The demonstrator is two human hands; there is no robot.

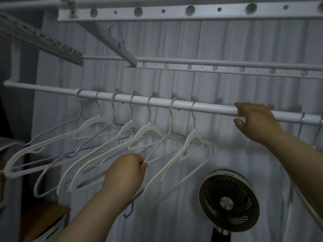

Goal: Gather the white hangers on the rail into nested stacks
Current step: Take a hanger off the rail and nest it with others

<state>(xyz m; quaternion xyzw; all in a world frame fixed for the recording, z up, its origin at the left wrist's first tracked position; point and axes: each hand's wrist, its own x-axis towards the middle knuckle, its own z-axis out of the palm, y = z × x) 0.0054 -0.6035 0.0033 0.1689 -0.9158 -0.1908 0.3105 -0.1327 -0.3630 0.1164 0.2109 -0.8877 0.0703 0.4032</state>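
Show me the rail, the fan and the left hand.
rail (213, 108), head view, bare stretch left of the other hand.
fan (226, 203), head view, centre hub.
left hand (125, 170), head view, back of the hand.

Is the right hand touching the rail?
Touching. The head view shows the right hand on the rail, fingers over it, thumb under.

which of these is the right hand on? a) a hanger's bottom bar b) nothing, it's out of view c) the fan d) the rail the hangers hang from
D: the right hand is up on the rail, fingers draped over its top and thumb below it, well above the fan.
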